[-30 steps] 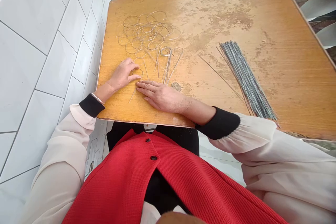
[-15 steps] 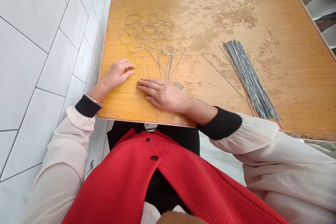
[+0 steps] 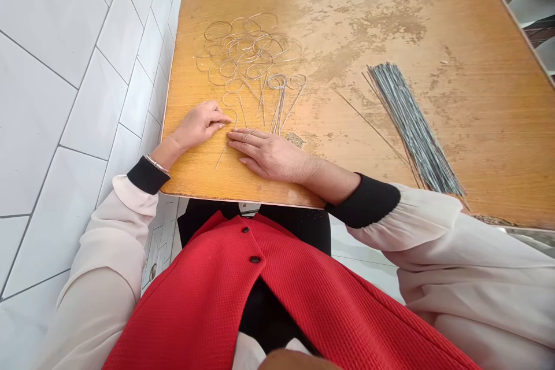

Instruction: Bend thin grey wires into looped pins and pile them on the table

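Note:
On a worn wooden table, my right hand lies flat, fingers stretched out, pressing a thin wire against the tabletop near the front left edge. My left hand has its fingers curled and pinched on the upper part of that same wire, just left of my right fingertips. Beyond my hands lies a heap of looped wires with straight stems pointing toward me.
A bundle of straight grey wires lies on the right half of the table, with a single loose wire to its left. White tiled floor runs along the table's left side. The table's front edge is close to my body.
My left hand drew back slightly from the wire half a second ago, then came back with its fingertips against my right fingers. My right hand stayed pressed flat.

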Available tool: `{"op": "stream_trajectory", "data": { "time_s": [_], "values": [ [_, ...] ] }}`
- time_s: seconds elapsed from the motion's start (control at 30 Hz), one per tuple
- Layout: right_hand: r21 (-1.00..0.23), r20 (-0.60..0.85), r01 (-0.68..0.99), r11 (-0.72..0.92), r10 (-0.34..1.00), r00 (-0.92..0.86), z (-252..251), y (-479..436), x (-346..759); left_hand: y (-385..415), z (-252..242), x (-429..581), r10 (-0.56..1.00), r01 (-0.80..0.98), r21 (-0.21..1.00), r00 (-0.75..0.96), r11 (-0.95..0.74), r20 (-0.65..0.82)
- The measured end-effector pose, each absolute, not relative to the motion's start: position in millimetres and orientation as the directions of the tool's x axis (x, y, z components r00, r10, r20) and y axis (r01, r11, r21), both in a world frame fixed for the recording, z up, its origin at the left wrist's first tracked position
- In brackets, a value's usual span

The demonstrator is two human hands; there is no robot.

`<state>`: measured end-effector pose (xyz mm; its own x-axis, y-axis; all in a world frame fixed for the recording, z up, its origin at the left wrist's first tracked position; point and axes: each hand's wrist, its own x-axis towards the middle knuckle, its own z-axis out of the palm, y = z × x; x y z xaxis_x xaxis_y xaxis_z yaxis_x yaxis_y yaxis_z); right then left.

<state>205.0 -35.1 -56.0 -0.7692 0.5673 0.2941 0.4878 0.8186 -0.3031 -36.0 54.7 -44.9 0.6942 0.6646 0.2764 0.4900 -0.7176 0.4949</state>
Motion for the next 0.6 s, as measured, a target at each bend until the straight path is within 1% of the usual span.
{"op": "stream_trajectory", "data": {
  "time_s": [0.17, 0.4, 0.47, 0.6],
  "values": [
    [-0.309, 0.311, 0.468, 0.828, 0.553, -0.773, -60, -32, 206, 55, -48, -36, 0.648, 0.478, 0.482, 0.706, -0.734, 0.286],
    [-0.282, 0.316, 0.456, 0.844, 0.53, -0.787, -60, -29, 205, 54, -47, -34, 0.631, 0.48, 0.456, 0.726, -0.749, 0.273],
    [-0.286, 0.313, 0.457, 0.842, 0.533, -0.786, -60, -29, 205, 51, -43, -34, 0.653, 0.493, 0.482, 0.715, -0.724, 0.249],
    [-0.291, 0.316, 0.451, 0.844, 0.529, -0.788, -59, -28, 205, 47, -33, -38, 0.738, 0.497, 0.602, 0.627, -0.625, 0.248]
  ]
}}
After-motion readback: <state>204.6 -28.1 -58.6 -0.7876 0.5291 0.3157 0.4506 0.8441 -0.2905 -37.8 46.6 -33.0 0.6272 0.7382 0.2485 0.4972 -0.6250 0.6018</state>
